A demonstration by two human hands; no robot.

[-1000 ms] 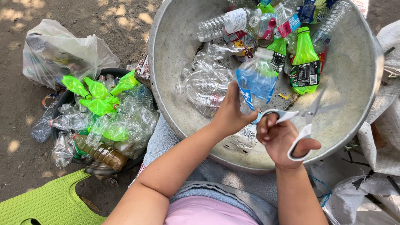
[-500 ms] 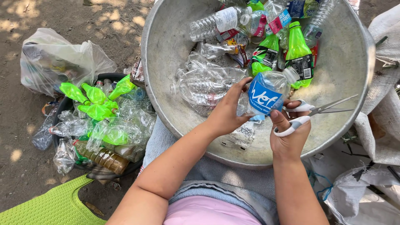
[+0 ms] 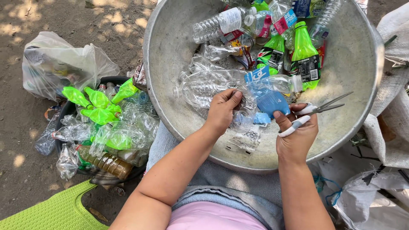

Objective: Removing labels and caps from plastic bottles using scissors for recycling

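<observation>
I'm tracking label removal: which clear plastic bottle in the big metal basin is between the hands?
The clear bottle with its blue label peeling off, gripped by the left hand; the right hand holds scissors.

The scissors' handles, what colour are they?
White, on the scissors in the right hand; head view.

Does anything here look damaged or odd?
Yes. The clear bottle under the left hand looks crushed, and its blue label hangs loose beside the right hand, which holds scissors. Squashed bottles also overflow the black tub on the ground.
</observation>
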